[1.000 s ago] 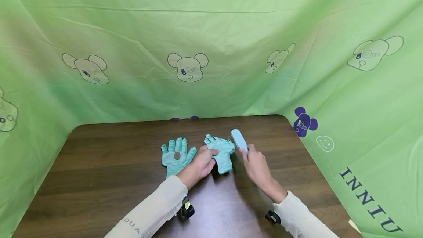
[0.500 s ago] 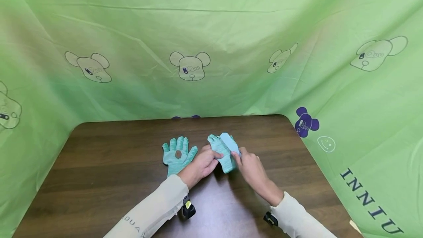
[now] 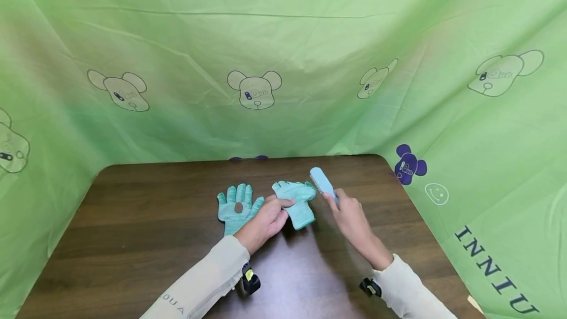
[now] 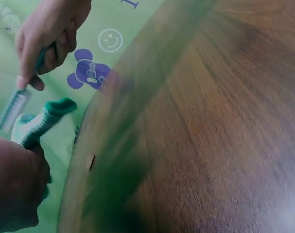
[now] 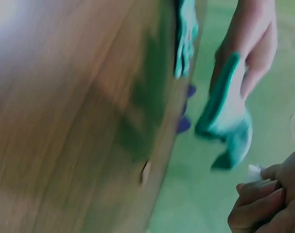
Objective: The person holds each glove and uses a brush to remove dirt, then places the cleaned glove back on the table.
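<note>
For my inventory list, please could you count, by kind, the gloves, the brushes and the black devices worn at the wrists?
Gloves: 2 (flat glove on the table; held glove in the left hand)
Brushes: 1 (blue brush in the right hand)
Black wrist devices: 2 (left device, right device)
Total: 5

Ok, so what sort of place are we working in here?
Probably a makeshift filming booth: green cartoon-print cloth hangs behind and on both sides of a wood-grain tabletop, and black wrist-worn devices are in view.

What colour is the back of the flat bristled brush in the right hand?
Light blue. The head view shows the brush's back best.
</note>
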Available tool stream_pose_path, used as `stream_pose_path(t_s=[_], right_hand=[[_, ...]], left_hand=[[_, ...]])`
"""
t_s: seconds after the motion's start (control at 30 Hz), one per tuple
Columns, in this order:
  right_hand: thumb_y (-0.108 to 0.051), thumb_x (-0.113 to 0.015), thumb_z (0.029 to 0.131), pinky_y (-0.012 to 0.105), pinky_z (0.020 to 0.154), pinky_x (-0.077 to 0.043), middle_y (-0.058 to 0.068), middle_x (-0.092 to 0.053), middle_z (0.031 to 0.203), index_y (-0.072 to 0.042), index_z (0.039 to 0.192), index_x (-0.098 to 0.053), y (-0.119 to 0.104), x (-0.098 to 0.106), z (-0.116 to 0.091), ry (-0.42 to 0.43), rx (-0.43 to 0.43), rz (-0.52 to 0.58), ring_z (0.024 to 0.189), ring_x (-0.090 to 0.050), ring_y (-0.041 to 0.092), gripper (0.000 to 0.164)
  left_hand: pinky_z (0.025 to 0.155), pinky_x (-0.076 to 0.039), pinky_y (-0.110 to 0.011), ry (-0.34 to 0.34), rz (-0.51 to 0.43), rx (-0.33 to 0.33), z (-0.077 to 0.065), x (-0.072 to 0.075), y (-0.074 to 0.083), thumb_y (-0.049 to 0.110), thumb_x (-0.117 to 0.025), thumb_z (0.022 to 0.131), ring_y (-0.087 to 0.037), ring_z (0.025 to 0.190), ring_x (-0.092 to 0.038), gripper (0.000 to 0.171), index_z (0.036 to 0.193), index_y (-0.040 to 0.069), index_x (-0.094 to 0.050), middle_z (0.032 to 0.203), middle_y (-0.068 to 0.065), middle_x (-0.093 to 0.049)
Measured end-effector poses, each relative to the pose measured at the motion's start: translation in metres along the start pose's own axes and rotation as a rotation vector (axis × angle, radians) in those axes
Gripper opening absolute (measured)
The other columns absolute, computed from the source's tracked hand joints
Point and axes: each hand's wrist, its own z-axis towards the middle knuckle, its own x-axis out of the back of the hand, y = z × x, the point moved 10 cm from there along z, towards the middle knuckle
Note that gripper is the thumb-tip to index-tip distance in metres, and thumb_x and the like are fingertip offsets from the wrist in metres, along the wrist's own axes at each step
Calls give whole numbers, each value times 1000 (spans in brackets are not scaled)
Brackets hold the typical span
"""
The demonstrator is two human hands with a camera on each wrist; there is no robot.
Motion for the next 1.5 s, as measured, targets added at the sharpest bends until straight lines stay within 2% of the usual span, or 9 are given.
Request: stream_pose_path(t_s=[0.2, 0.37, 0.43, 0.57, 0.67, 0.83, 1.23, 1.4, 1.5], right_hand=[[-29, -61, 104, 33, 52, -45, 2, -55, 65, -2, 107, -63, -38, -13, -14, -70, 123, 10, 59, -50, 16, 27], [-24, -65, 102, 39, 48, -46, 5, -53, 60, -2, 100, -60, -43, -13, -15, 16, 162, -71, 54, -56, 25, 22], [-22, -67, 100, 44, 46, -46, 9, -55, 58, -2, 97, -59, -42, -9, -16, 62, 182, -104, 53, -60, 32, 22], [-21, -70, 97, 48, 45, -46, 13, -56, 58, -1, 94, -59, -40, -6, -16, 107, 204, -139, 53, -61, 38, 23], [-21, -70, 98, 47, 45, -46, 11, -56, 59, -1, 96, -59, -39, -6, -15, 101, 205, -133, 52, -60, 35, 23], [-22, -69, 99, 44, 46, -46, 6, -54, 59, -1, 98, -60, -39, -5, -12, 86, 192, -113, 52, -57, 29, 23], [-22, -68, 99, 36, 47, -43, 1, -48, 59, -1, 100, -60, -46, -5, -12, 44, 186, -88, 53, -47, 19, 22], [-22, -69, 99, 36, 47, -43, 2, -49, 59, -1, 100, -60, -48, -4, -11, 51, 194, -92, 53, -47, 19, 22], [-21, -68, 99, 38, 47, -45, 4, -52, 61, 0, 100, -60, -48, -4, -11, 56, 199, -105, 53, -50, 20, 22]], left_hand=[[128, -28, -44, -46, -34, 29, 0, -10, 1, -6, -39, 105, -24, 146, -35, 46, 150, -11, -31, 156, -15, -41], [125, -33, -42, -10, -26, 30, 1, -8, 2, -3, -45, 105, -20, 134, -47, 39, 143, -9, -42, 132, -8, -60], [126, -32, -39, -20, -30, 43, -1, -8, 2, -7, -45, 103, -19, 135, -45, 40, 143, -10, -41, 132, -8, -58], [128, -25, -38, -121, 21, 51, -9, -15, 2, -17, -40, 98, -23, 147, -32, 54, 151, -13, -29, 154, -18, -41], [123, -34, -33, -145, 56, 48, -13, -17, 2, -22, -40, 93, -25, 148, -31, 55, 147, -14, -36, 155, -18, -40], [103, -51, -22, -90, 77, 41, -15, -14, 0, -18, -50, 92, -18, 133, -47, 39, 129, -10, -55, 130, -6, -58], [120, -41, -42, -64, 205, 4, -9, -8, 5, -15, -54, 94, -18, 125, -56, 46, 140, -17, -47, 139, -18, -61], [113, -48, -45, -61, 234, 13, -8, -7, 6, -14, -55, 95, -22, 122, -60, 42, 137, -14, -50, 133, -18, -64], [101, -57, -37, -40, 249, 18, -7, -6, 8, -13, -59, 94, -20, 112, -65, 40, 133, -13, -53, 121, -14, -67]])
